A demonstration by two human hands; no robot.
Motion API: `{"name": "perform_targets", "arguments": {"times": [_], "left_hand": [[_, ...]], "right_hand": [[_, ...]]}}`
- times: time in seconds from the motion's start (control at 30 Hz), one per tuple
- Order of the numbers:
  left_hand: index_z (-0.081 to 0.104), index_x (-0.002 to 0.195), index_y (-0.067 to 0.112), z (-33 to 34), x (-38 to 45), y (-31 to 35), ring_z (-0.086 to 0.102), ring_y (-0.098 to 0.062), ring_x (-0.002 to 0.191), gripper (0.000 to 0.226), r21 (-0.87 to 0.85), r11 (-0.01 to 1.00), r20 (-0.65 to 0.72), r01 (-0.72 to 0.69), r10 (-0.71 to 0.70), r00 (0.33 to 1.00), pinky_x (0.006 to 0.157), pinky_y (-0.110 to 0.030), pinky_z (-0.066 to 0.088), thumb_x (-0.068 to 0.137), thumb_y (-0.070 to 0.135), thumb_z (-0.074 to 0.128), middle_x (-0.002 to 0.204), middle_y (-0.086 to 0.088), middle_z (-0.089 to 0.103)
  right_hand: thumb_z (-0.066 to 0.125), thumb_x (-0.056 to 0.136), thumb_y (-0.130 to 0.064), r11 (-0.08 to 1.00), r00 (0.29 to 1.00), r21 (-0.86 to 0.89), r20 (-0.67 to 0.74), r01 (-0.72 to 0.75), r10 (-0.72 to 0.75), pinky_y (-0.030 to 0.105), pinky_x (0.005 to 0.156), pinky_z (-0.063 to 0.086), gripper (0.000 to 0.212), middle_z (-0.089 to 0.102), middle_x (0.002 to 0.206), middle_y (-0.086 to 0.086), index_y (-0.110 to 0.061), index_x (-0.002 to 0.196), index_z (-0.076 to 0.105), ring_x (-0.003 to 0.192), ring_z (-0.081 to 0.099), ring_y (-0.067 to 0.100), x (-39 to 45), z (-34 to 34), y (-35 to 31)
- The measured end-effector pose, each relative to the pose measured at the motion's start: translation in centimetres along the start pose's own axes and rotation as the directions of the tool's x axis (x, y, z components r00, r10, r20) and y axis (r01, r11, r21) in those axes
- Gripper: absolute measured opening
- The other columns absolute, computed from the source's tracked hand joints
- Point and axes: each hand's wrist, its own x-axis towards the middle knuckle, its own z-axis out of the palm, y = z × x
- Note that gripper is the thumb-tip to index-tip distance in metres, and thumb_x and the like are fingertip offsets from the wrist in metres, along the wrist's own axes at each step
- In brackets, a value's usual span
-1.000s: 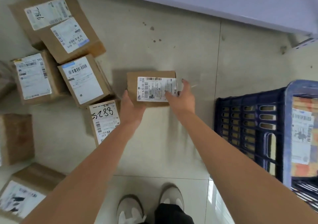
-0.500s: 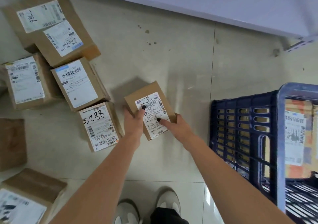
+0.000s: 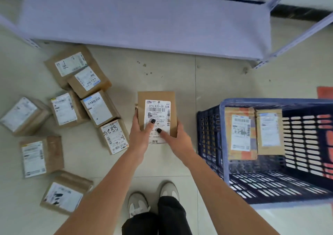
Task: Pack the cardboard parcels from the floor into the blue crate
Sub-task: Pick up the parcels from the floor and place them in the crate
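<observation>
A small cardboard parcel with a white shipping label is held above the floor in front of me. My left hand grips its left side, thumb on the label. My right hand grips its lower right side, thumb also on the label. The blue crate stands on the floor to the right. Two labelled parcels stand side by side against the crate's far wall. Several more parcels lie scattered on the floor to the left.
A pale metal shelf runs across the top, its post reaching the floor near the crate's far corner. My two shoes stand on the tiles below the held parcel. An orange item lies beyond the crate.
Both hands have lifted the parcel off the floor and turned it so its label stands upright. The view has pulled back, showing more of the crate and shelf.
</observation>
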Motion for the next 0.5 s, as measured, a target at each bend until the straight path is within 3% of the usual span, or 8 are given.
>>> {"name": "perform_targets", "arguments": {"times": [0.07,0.13,0.17,0.23,0.33,0.4,0.5], "left_hand": [[0.024,0.143,0.034,0.6,-3.5,3.9,0.054,-0.013,0.114,0.063,0.019,0.999,0.061,-0.031,0.03,0.998,0.098,-0.033,0.043,0.091,0.016,0.054,0.128,0.007,0.056],[0.022,0.143,0.035,1.6,-7.1,7.1,0.054,-0.013,0.114,0.065,0.022,0.998,0.116,-0.051,0.048,0.992,0.096,-0.031,0.044,0.091,0.016,0.054,0.132,0.005,0.055],[0.021,0.144,0.035,2.3,-8.9,8.5,0.054,-0.013,0.115,0.066,0.026,0.998,0.142,-0.058,0.053,0.988,0.097,-0.03,0.044,0.09,0.016,0.055,0.133,0.005,0.054],[0.02,0.145,0.034,3.8,-12.2,10.8,0.053,-0.013,0.116,0.067,0.019,0.997,0.176,-0.068,0.064,0.982,0.1,-0.032,0.043,0.091,0.014,0.054,0.135,0.004,0.053],[0.019,0.145,0.033,6.7,-16.1,12.8,0.052,-0.015,0.119,0.068,0.004,0.997,0.202,-0.083,0.08,0.976,0.102,-0.033,0.042,0.091,0.009,0.052,0.137,0.002,0.051],[0.019,0.144,0.031,9.0,-17.9,13.0,0.055,-0.011,0.109,0.068,-0.009,0.997,0.214,-0.083,0.083,0.973,0.09,-0.024,0.046,0.091,0.005,0.051,0.134,0.002,0.052],[0.019,0.144,0.029,13.0,-19.2,12.0,0.058,-0.001,0.095,0.071,0.009,0.997,0.245,-0.082,0.077,0.967,0.066,-0.009,0.051,0.089,0.0,0.052,0.125,0.003,0.054]], "right_hand": [[0.064,0.08,-0.047,1.0,0.999,0.014,-0.035,0.024,-0.023,0.022,0.079,0.051,0.07,0.063,0.101,-0.006,-0.029,0.141,0.033,0.091,0.06,0.01,-3.5,-2.7,-2.1],[0.064,0.082,-0.045,0.996,0.995,0.047,-0.069,0.069,-0.066,0.01,0.057,0.044,0.058,0.058,0.074,-0.011,-0.028,0.133,0.044,0.067,0.054,0.004,-6.9,-5.4,-3.7],[0.063,0.082,-0.045,0.994,0.994,0.076,-0.081,0.077,-0.071,0.011,0.057,0.042,0.054,0.058,0.072,-0.01,-0.029,0.131,0.046,0.068,0.053,0.007,-8.4,-6.7,-4.4],[0.062,0.084,-0.042,0.985,0.991,0.141,-0.106,0.096,-0.082,0.017,0.065,0.043,0.049,0.063,0.083,-0.004,-0.029,0.13,0.048,0.078,0.054,0.012,-11.3,-9.3,-5.5],[0.061,0.086,-0.037,0.965,0.98,0.219,-0.163,0.147,-0.112,0.01,0.058,0.043,0.042,0.061,0.083,-0.003,-0.026,0.126,0.051,0.069,0.058,0.002,-14.6,-12.8,-6.1],[0.06,0.087,-0.034,0.948,0.978,0.284,-0.188,0.143,-0.092,0.015,0.07,0.051,0.042,0.067,0.1,-0.005,-0.024,0.127,0.05,0.087,0.065,0.005,-16.1,-15.0,-5.6],[0.059,0.089,-0.026,0.913,0.977,0.38,-0.198,0.147,-0.074,0.02,0.079,0.056,0.04,0.068,0.108,-0.006,-0.022,0.127,0.048,0.096,0.066,0.007,-16.8,-18.3,-3.3]]}}
